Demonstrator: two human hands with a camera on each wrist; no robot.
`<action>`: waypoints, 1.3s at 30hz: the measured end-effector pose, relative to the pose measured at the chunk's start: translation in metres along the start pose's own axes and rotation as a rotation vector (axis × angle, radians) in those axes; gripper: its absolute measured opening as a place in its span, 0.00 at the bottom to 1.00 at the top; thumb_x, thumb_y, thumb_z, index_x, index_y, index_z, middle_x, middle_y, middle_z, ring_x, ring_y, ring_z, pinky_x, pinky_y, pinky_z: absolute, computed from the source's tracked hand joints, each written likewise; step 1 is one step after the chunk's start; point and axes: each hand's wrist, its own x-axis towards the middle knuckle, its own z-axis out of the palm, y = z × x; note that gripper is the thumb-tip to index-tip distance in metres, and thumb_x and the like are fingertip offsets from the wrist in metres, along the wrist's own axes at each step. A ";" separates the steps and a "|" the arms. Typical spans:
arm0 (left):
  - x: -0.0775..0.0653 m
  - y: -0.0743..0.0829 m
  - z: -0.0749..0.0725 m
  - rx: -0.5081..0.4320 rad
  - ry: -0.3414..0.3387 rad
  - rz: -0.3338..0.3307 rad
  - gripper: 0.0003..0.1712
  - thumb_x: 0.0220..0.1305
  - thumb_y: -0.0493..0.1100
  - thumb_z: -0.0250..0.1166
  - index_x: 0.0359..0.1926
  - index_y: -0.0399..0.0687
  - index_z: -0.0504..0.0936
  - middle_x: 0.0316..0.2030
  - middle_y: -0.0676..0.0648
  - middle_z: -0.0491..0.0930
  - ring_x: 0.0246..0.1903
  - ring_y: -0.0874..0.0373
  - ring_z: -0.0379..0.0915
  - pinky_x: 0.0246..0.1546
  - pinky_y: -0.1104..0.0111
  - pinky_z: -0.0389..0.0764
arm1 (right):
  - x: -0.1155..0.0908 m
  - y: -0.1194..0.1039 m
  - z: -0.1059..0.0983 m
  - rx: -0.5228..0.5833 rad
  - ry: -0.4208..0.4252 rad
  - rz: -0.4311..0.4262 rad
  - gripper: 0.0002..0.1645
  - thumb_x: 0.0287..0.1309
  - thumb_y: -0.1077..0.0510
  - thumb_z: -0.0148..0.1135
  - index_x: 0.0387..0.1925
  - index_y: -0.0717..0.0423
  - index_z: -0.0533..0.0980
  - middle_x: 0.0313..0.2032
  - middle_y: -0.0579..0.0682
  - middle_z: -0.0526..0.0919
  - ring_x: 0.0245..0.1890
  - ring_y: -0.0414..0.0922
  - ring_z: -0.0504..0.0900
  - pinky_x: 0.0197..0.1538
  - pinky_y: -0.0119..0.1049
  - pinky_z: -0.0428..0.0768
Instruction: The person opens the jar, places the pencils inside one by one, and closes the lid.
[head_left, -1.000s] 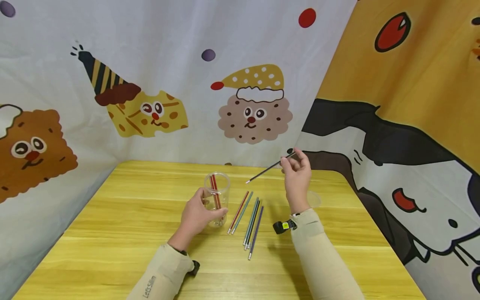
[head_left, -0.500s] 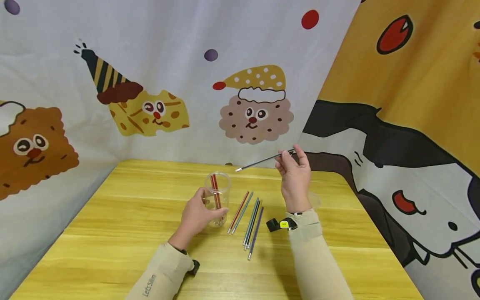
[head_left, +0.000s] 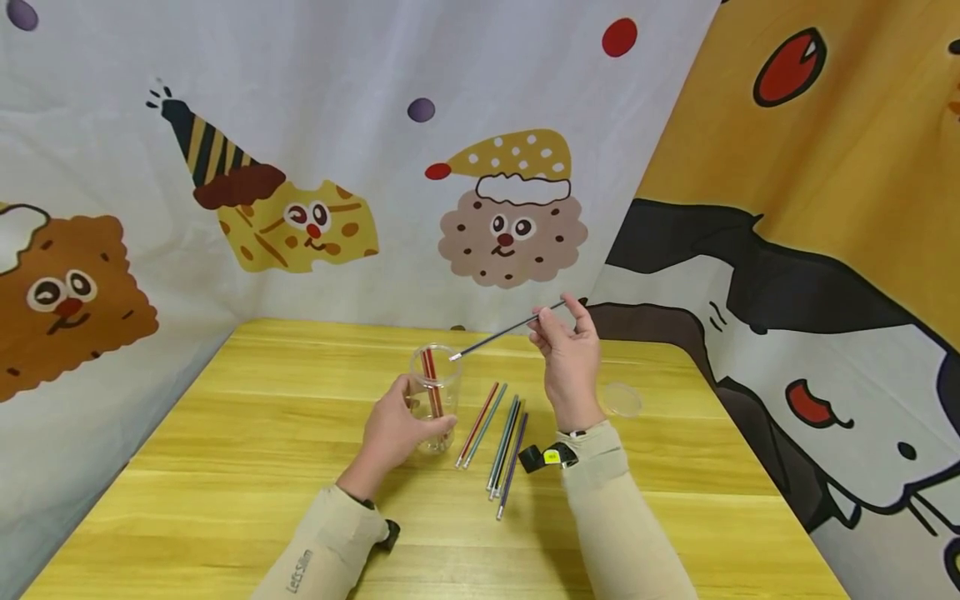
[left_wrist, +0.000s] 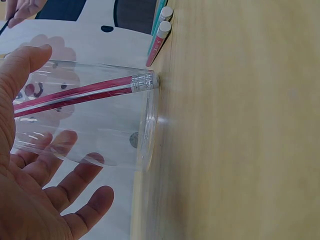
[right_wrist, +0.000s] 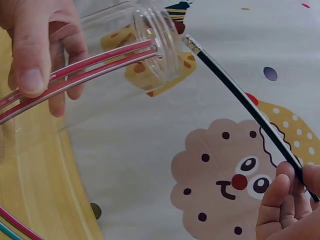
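Pinching a slim, straight dark pencil, the right hand has its eraser end near the rim of a smooth clear cup, left hand wrapped round it. Left-wrist cam shows ribbed metal on red pencils inside; only head view catches the see-through round disc.

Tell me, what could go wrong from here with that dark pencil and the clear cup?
The right hand pinches the dark pencil far from its eraser tip, so that might wobble and catch the rim of the clear cup. A bump might tilt the cup, though the left hand holds it. The pencil could also knock the red pencils inside.
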 end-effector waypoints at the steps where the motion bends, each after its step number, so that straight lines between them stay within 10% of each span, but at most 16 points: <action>1: 0.000 0.000 0.000 -0.001 0.000 -0.001 0.44 0.48 0.63 0.86 0.61 0.53 0.77 0.63 0.43 0.82 0.61 0.42 0.81 0.52 0.50 0.87 | -0.001 0.000 0.001 -0.007 0.000 -0.008 0.28 0.72 0.63 0.67 0.70 0.50 0.72 0.39 0.46 0.93 0.34 0.38 0.89 0.40 0.29 0.86; 7: 0.000 0.000 0.001 -0.006 -0.003 -0.006 0.43 0.49 0.62 0.86 0.61 0.55 0.76 0.64 0.43 0.82 0.62 0.42 0.80 0.53 0.49 0.86 | -0.010 0.003 0.013 -0.171 -0.070 -0.104 0.26 0.71 0.62 0.69 0.68 0.49 0.76 0.38 0.42 0.93 0.37 0.37 0.88 0.43 0.29 0.84; 21: 0.000 -0.002 0.000 -0.013 -0.007 0.022 0.36 0.53 0.57 0.85 0.57 0.55 0.76 0.65 0.45 0.82 0.63 0.40 0.81 0.58 0.45 0.84 | -0.048 0.026 0.058 -0.902 -0.540 -0.558 0.19 0.72 0.57 0.69 0.61 0.53 0.83 0.41 0.51 0.93 0.37 0.45 0.88 0.38 0.35 0.83; 29: 0.002 0.001 -0.001 -0.006 -0.023 0.021 0.37 0.52 0.60 0.85 0.55 0.57 0.76 0.66 0.43 0.81 0.63 0.39 0.80 0.58 0.44 0.84 | -0.054 0.034 0.062 -1.014 -0.579 -0.542 0.18 0.71 0.55 0.71 0.58 0.53 0.82 0.41 0.53 0.93 0.48 0.49 0.90 0.59 0.53 0.82; 39: 0.001 -0.001 -0.001 -0.002 -0.012 0.026 0.37 0.52 0.60 0.85 0.56 0.57 0.76 0.65 0.46 0.82 0.63 0.40 0.81 0.59 0.45 0.84 | -0.054 0.029 0.066 -1.086 -0.636 -0.447 0.08 0.76 0.54 0.65 0.49 0.51 0.86 0.47 0.49 0.91 0.49 0.48 0.89 0.54 0.48 0.86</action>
